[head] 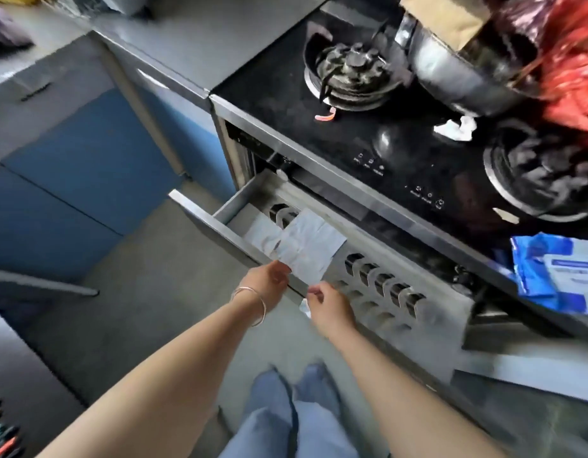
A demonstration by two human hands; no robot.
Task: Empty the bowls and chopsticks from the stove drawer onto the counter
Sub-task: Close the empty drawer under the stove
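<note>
White paper sheet (302, 249) pinched by left hand (266, 282), lying up-right across open drawer (200, 209); right hand (332, 309) nearer the front edge, grasping a smaller scrap (304, 307).

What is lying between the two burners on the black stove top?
In the head view, a crumpled white tissue lies on the glass between the rear burner and the front burner, beside the steel pot.

Glossy black glass stovetop (368, 140); matt metal drawer (233, 206); creased paper (305, 249).
</note>
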